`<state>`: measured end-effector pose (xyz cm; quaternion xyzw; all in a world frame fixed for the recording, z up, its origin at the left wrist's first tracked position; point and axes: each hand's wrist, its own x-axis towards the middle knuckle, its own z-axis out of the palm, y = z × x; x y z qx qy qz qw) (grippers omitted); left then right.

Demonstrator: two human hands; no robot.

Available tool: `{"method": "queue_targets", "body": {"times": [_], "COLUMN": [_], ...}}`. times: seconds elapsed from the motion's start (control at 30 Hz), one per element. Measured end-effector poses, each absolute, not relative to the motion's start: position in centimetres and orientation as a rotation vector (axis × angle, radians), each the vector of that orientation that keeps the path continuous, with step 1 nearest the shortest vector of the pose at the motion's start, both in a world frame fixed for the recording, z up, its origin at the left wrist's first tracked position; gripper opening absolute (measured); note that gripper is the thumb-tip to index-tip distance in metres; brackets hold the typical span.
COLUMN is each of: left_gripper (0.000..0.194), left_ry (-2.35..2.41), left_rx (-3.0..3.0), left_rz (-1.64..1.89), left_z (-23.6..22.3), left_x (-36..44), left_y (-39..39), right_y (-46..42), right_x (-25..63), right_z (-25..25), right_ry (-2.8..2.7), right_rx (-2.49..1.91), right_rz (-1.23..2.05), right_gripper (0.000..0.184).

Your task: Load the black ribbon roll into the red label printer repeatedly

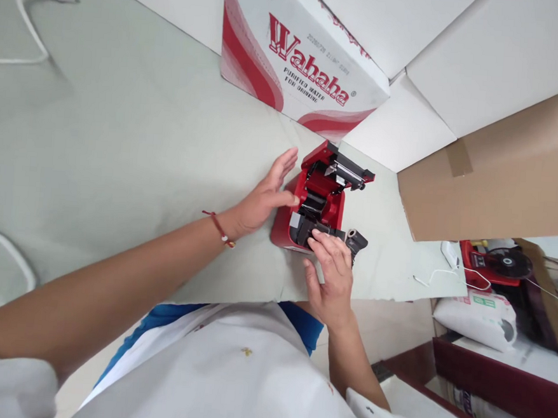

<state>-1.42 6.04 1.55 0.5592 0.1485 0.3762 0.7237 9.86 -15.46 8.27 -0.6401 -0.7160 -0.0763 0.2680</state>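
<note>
A red label printer [284,232] stands on the table with its lid [318,154] raised, showing black rollers and mechanism inside. My left hand [267,198] is at its left side, fingers stretched out and the thumb on the rim. My right hand [332,270] lies over the front right of the printer, fingertips on the black front part [306,230] and thumb apart. Just beyond those fingers is a small black ribbon roll [357,240] with a hollow core; whether it touches the hand or the printer I cannot tell.
A white and red water carton [303,58] stands behind the printer, beside white boxes [404,122] and a brown cardboard box [496,173]. White cables [31,26] lie at the left. Another red machine [490,265] with a black roll sits at far right, above a white bag [476,318].
</note>
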Motion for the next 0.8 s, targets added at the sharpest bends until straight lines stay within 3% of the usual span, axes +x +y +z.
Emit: {"method": "queue_targets", "body": {"times": [0.1,0.27,0.43,0.6,0.8], "left_gripper": [0.077,0.051,0.067,0.045,0.039], "left_ry": [0.385,0.395,0.376,0.274,0.263], "left_rx": [1.211,1.29,1.414,1.573,1.718], "left_rz": [0.887,0.933,1.005,1.083,1.13], "left_z": [4.3,8.0,6.5,3.8,2.8], "left_x": [-0.3,-0.2,-3.0,-4.5,-4.1], "left_y": [7.0,6.9,4.6,2.7,2.9], "right_y": [-15.4,-15.4,-15.6,-15.8,-15.6], "right_x": [10.0,10.0,9.9,9.9,10.2], "right_z": [8.1,7.7,7.3,6.7,6.7], "right_ry": [-1.915,-1.919,-1.892,-1.769,-1.772], "right_rx": [-1.712,-1.724,-1.673,-1.595,-1.597], "right_rz": [-0.201,-0.246,-0.24,-0.283,-0.268], "right_gripper": [0.051,0.05,0.049,0.043,0.039]}}
